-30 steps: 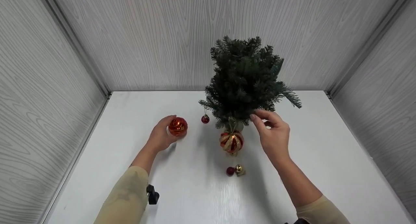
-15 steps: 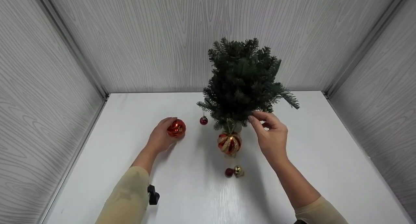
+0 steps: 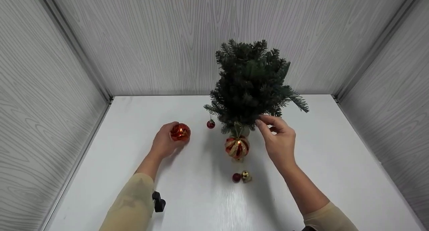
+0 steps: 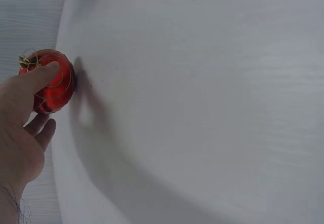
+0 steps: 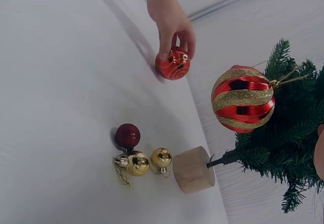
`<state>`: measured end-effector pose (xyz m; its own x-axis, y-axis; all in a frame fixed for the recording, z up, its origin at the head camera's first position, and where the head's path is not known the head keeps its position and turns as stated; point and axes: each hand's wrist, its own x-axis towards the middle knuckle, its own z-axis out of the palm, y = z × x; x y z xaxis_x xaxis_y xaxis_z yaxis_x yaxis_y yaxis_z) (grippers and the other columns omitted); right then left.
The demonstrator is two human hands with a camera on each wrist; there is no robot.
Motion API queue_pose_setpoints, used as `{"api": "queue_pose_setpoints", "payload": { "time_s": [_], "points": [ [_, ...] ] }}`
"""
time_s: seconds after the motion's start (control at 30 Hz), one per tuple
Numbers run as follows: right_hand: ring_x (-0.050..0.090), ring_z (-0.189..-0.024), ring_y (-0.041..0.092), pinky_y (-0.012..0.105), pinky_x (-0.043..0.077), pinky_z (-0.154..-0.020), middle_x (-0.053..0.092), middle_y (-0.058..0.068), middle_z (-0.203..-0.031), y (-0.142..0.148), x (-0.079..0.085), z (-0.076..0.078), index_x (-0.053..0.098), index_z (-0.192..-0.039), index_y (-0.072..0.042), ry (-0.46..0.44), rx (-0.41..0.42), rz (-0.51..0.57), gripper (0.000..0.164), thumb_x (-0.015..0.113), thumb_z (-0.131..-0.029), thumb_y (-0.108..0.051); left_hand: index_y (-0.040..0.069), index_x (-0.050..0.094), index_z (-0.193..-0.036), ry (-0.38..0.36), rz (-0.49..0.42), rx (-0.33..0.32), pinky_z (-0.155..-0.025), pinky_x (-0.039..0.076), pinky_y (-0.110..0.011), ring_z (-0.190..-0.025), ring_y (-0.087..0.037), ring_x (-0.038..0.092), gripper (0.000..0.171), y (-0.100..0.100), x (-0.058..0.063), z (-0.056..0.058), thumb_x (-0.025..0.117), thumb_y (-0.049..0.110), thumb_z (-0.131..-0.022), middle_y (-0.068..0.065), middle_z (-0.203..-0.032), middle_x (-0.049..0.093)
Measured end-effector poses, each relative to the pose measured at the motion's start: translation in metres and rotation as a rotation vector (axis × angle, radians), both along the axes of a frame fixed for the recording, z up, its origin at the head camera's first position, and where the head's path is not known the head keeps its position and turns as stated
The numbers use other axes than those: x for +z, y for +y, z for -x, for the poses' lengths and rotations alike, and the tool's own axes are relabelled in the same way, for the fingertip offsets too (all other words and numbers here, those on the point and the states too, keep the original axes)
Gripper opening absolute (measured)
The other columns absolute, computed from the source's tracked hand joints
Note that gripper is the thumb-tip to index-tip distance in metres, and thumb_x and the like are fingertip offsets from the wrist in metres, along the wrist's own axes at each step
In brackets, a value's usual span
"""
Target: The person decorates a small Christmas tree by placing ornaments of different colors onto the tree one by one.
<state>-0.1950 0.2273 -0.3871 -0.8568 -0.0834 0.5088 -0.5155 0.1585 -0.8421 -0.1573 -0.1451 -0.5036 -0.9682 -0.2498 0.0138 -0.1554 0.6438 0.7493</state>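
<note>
My left hand (image 3: 164, 142) grips a shiny red bauble (image 3: 181, 132) with gold swirls, left of the tree. In the left wrist view the thumb lies across this bauble (image 4: 61, 84), whose gold cap points away from the table. A small green Christmas tree (image 3: 249, 80) stands at centre right. My right hand (image 3: 281, 140) pinches a low branch on its near side between thumb and forefinger, the fingertips partly lost among the needles. From the tree's front hangs a large red-and-gold striped bauble (image 3: 237, 148). A small red bauble (image 3: 210, 124) dangles from a left branch.
On the white table (image 3: 100, 190), a small dark red bauble (image 5: 128, 136) touches a gold bauble (image 5: 137, 163). A second gold bauble (image 5: 161, 157) lies by the tree's round wooden base (image 5: 192, 171). Grey wood-grain walls (image 3: 161, 43) enclose the back and both sides.
My left hand has drifted slightly left with the red bauble, which has turned a little in the fingers. The right hand keeps its place at the branch.
</note>
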Motion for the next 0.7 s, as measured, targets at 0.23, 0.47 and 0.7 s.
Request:
{"api": "queue_pose_setpoints", "payload": {
  "time_s": [0.23, 0.47, 0.7],
  "points": [
    [0.066, -0.096, 0.01, 0.023, 0.049, -0.082, 0.077, 0.004, -0.106, 0.005, -0.001, 0.005, 0.082, -0.11, -0.006, 0.0, 0.036, -0.013, 0.014, 0.079, -0.097, -0.008, 0.006, 0.044, -0.159, 0.025, -0.033, 0.054, -0.12, 0.037, -0.055, -0.149, -0.037, 0.041, 0.082, 0.01, 0.005, -0.022, 0.087, 0.02, -0.09, -0.018, -0.158, 0.047],
    [0.066, -0.097, 0.01, 0.023, 0.05, -0.083, 0.076, 0.004, -0.106, 0.014, 0.001, 0.012, 0.082, -0.111, -0.006, -0.006, 0.105, -0.024, 0.015, 0.079, -0.097, -0.01, 0.007, 0.047, -0.156, 0.092, -0.05, 0.13, -0.109, 0.049, -0.051, -0.142, -0.033, 0.048, 0.079, 0.026, 0.017, -0.054, 0.088, 0.02, -0.089, -0.016, -0.153, 0.051],
    [0.065, -0.097, 0.011, 0.024, 0.049, -0.083, 0.076, 0.003, -0.106, 0.015, 0.001, 0.013, 0.082, -0.112, -0.008, -0.019, 0.115, -0.024, 0.015, 0.079, -0.098, -0.012, 0.013, 0.051, -0.154, 0.152, -0.043, 0.13, -0.099, 0.054, -0.05, -0.133, -0.029, 0.053, 0.078, 0.037, 0.045, -0.076, 0.09, 0.024, -0.087, -0.01, -0.148, 0.055]
  ]
}}
